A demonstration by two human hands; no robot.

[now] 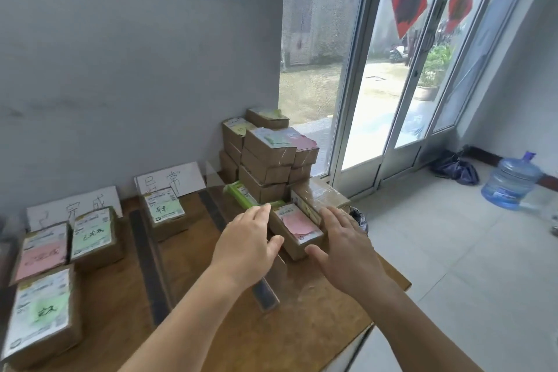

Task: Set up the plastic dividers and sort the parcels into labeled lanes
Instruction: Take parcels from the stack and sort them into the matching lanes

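Left hand (246,240) and right hand (344,246) flank a pink-labelled parcel (297,229) on the desk (302,323), fingers straight and spread, gripping nothing; contact unclear. Parcel lies flat, long axis running near-right to far-left. Clear divider (265,293) left of it. Parcel stack (268,160) behind, against the wall.

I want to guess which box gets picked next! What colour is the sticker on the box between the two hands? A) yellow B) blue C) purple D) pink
D: the box between the left hand and right hand bears a pink sticker.
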